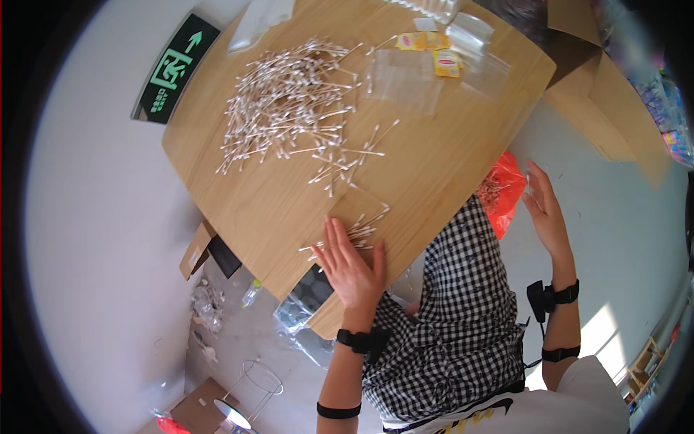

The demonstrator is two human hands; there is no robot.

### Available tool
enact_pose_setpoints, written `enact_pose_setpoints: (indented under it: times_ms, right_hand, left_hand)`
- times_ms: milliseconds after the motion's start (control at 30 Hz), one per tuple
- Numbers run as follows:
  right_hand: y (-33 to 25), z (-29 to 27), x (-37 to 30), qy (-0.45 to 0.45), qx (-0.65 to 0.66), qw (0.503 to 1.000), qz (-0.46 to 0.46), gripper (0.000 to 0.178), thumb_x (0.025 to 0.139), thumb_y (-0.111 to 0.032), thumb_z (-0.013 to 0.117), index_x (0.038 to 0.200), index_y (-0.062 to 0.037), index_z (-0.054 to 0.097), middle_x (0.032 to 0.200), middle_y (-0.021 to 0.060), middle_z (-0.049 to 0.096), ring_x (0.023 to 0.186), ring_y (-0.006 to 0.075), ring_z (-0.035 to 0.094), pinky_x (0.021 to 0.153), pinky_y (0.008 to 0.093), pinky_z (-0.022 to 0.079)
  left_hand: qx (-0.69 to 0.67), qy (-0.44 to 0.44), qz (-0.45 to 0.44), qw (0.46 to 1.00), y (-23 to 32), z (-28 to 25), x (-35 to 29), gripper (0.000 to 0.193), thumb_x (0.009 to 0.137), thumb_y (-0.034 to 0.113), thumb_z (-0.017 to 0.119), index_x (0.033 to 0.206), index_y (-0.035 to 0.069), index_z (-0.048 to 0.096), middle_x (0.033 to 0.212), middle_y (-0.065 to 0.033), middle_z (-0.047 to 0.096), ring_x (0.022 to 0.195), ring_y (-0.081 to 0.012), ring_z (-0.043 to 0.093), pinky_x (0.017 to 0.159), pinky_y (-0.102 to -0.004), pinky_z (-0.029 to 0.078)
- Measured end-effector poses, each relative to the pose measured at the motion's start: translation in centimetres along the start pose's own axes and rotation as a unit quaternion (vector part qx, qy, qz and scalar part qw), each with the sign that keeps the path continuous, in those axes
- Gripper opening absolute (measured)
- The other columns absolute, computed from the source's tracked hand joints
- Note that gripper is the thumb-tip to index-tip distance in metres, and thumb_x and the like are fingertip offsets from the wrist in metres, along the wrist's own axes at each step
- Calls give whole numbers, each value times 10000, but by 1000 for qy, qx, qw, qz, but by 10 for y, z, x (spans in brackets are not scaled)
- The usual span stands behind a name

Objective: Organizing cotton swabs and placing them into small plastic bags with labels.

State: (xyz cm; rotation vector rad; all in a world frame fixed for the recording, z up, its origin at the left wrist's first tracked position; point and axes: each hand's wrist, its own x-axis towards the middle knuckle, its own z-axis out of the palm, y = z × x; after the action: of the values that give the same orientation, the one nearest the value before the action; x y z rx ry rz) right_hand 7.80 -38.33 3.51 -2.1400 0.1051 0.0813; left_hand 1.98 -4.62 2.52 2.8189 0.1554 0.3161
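Note:
My left hand (352,273) lies flat at the table's near edge with its fingers stretched out. Beside and under the fingers is a small bunch of cotton swabs (360,233). My right hand (549,217) hangs off the table to the right, thumb and fingers apart, next to a red plastic bag (510,181) with many swabs in it. A small pale speck shows near those fingertips, too small to make out. Farther back on the table, a large heap of cotton swabs (285,101) is spread loosely, with a few strays trailing toward me.
Clear plastic bags (405,79) and small yellow packets (447,64) lie on the wooden table (434,152) at the back right. An open cardboard box (596,101) stands beyond its right side. A wire-framed stool (256,383) and plastic wrapping (208,307) are on the floor at left.

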Motion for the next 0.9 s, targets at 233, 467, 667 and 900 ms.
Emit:
enact_pose_setpoints:
  times_ms: [233, 467, 667, 900]
  right_hand:
    - [-37, 31, 5, 88, -49, 994, -39, 418, 950, -39, 534, 1363, -52, 475, 1378, 116, 525, 1274, 256, 500, 1067, 382, 393]
    - [-117, 123, 14, -63, -22, 962, -265, 308, 872, 18, 589, 1177, -28, 589, 1209, 129, 598, 1143, 303, 559, 949, 403, 455]
    - [-131, 169, 26, -110, -44, 921, -370, 346, 802, 62, 591, 1133, -38, 613, 1187, 114, 608, 1145, 312, 549, 969, 407, 444]
    - [-129, 173, 36, -116, -58, 915, -382, 278, 780, 63, 603, 1034, -49, 628, 1035, 74, 646, 1043, 276, 573, 904, 401, 448]
  left_hand:
    - [64, -87, 23, 994, -3, -16, -3, 982, 846, 531, 640, 1480, -91, 220, 1554, -270, 233, 1467, -382, 197, 1182, -528, 141]
    - [84, -59, 3, 995, -20, -6, 48, 1035, 850, 605, 578, 1465, -136, 199, 1543, -289, 235, 1463, -387, 196, 1181, -502, 177]
    - [92, -82, -18, 992, 12, -2, 8, 989, 886, 619, 482, 1462, -138, 213, 1529, -311, 248, 1455, -415, 200, 1176, -503, 188]
    - [11, -59, -67, 996, 20, -11, 0, 1035, 854, 646, 535, 1464, -130, 224, 1541, -307, 225, 1465, -401, 185, 1177, -503, 181]
